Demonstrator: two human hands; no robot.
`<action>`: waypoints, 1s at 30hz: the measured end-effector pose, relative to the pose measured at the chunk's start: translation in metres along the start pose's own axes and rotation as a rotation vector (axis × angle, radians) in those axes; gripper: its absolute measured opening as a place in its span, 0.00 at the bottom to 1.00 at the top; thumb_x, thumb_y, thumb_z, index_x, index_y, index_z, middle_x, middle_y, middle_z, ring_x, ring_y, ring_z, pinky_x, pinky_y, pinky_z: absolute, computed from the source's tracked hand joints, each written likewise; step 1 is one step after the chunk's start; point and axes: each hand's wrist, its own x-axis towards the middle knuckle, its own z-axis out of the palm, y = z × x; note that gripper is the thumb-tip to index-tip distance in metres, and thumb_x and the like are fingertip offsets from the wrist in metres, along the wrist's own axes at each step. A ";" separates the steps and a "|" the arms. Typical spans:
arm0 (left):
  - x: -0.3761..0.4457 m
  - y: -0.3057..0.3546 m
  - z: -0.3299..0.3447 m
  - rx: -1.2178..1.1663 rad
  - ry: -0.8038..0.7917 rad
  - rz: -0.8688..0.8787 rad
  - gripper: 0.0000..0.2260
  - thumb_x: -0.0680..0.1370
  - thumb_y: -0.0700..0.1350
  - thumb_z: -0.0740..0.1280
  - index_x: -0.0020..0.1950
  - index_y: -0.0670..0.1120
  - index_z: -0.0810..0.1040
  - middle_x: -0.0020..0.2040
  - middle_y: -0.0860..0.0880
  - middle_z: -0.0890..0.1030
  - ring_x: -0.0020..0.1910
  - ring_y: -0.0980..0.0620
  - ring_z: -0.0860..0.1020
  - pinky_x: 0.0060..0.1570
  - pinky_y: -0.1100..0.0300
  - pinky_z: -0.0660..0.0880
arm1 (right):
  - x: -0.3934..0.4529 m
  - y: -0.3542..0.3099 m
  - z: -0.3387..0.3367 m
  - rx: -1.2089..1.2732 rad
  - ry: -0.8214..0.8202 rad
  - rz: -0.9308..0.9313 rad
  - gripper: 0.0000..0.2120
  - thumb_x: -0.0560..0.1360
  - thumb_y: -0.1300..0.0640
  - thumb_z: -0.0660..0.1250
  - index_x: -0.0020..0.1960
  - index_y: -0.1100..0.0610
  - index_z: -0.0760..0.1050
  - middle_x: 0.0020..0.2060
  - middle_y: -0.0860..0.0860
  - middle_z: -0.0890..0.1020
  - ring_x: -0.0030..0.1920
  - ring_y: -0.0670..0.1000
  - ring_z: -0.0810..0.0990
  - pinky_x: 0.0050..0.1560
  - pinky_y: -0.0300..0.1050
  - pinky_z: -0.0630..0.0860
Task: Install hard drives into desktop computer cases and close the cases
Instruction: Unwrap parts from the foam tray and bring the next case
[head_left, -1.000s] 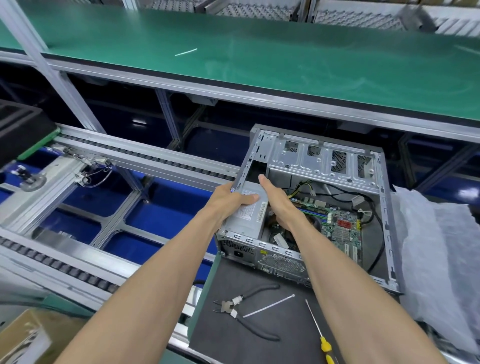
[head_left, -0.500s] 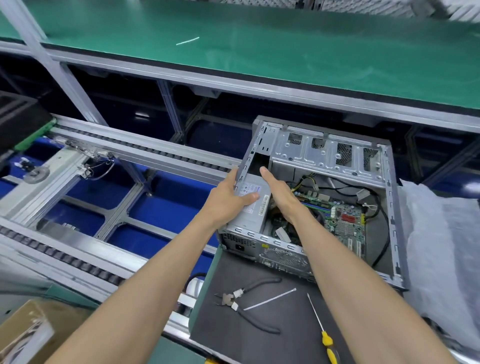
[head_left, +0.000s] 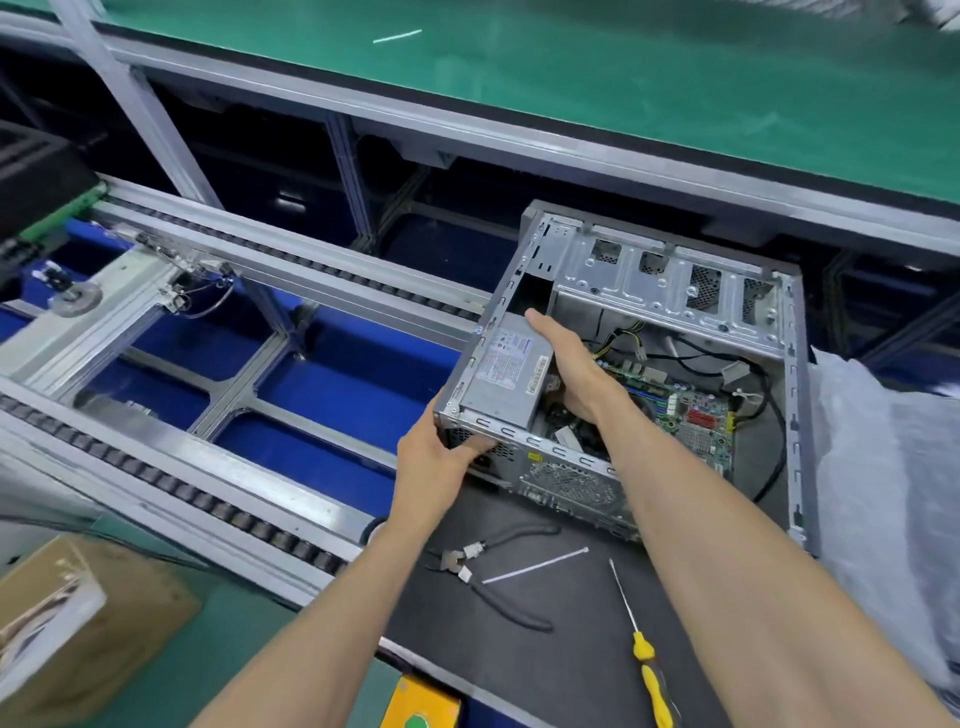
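An open desktop computer case (head_left: 670, 280) lies on its side on a dark mat (head_left: 561, 644), its motherboard (head_left: 691, 415) and cables showing. A grey power supply (head_left: 506, 371) with a label sits in the case's near left corner. My left hand (head_left: 441, 457) grips the case's near left corner, thumb over the rear panel. My right hand (head_left: 571, 364) reaches inside and holds the right side of the power supply, fingers along its edge. No hard drive is in view.
Black-handled pliers (head_left: 493, 582), a white cable tie (head_left: 535, 565) and a yellow-handled screwdriver (head_left: 647, 660) lie on the mat in front of the case. A roller conveyor (head_left: 171, 483) runs at left. White plastic wrap (head_left: 893, 493) lies at right. A cardboard box (head_left: 78, 618) sits bottom left.
My left hand has slid from the top of the power supply down to the case's near left corner. My right hand stays against the power supply. The view has shifted slightly.
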 end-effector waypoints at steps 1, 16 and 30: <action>0.001 -0.002 0.002 -0.017 0.007 -0.002 0.25 0.70 0.49 0.79 0.65 0.55 0.77 0.48 0.69 0.82 0.50 0.68 0.80 0.54 0.62 0.77 | -0.001 -0.001 0.001 -0.011 0.010 -0.014 0.24 0.77 0.33 0.60 0.60 0.48 0.80 0.52 0.48 0.86 0.63 0.53 0.77 0.69 0.57 0.60; 0.009 -0.019 0.004 -0.167 -0.172 0.047 0.36 0.67 0.49 0.81 0.71 0.63 0.70 0.60 0.61 0.82 0.60 0.61 0.78 0.53 0.69 0.75 | 0.000 -0.003 0.002 -0.102 0.040 -0.065 0.22 0.76 0.34 0.62 0.56 0.49 0.83 0.47 0.48 0.87 0.54 0.52 0.82 0.66 0.53 0.67; 0.021 -0.031 0.000 -0.260 -0.321 0.049 0.41 0.64 0.43 0.81 0.73 0.60 0.68 0.61 0.51 0.83 0.62 0.50 0.79 0.57 0.63 0.77 | -0.006 -0.005 -0.002 -0.161 -0.066 -0.051 0.23 0.73 0.32 0.64 0.53 0.47 0.85 0.45 0.48 0.87 0.54 0.51 0.82 0.63 0.54 0.66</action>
